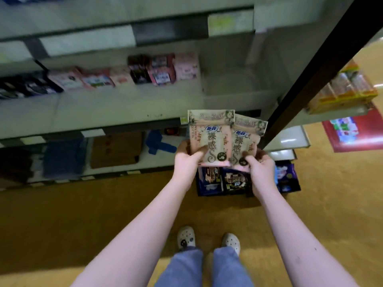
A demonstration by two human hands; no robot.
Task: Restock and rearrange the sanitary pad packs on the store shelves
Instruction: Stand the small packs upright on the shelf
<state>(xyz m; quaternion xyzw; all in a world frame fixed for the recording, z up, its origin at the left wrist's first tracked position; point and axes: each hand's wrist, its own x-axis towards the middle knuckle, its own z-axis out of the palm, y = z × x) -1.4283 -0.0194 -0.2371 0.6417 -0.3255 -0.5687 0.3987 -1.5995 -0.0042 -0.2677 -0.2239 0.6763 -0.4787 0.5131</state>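
Both hands are holding pad packs up in front of the shelves. The left hand (187,157) is gripping the bottom of the first pack (210,137), with the thumb pressing on the front and the fingers tucked behind. The right hand (260,162) is pinching the bottom of the second pack (246,137) in the same way. Both packs are pink, with flowers at the top.

These packs are looking light and soft, like little pillows in a shiny wrapper. I am guessing they are squashing a bit under the thumbs and not breaking. The wrapper is probably slippery, so a thumb in front and fingers behind, down low, is looking like a good way to hold one. Squeezing too hard is likely to crumple it.

The two packs are standing upright just above the hands, side by side. The first pack is lying a little over the edge of the second pack, which is leaning a bit. They are hanging in the air near the front edge of the middle shelf (124,112). A row of packs (161,69) is sitting further up and to the left on that shelf, well apart from the hands. Below the hands, a box (209,191) of dark packs is resting on the floor (103,204).
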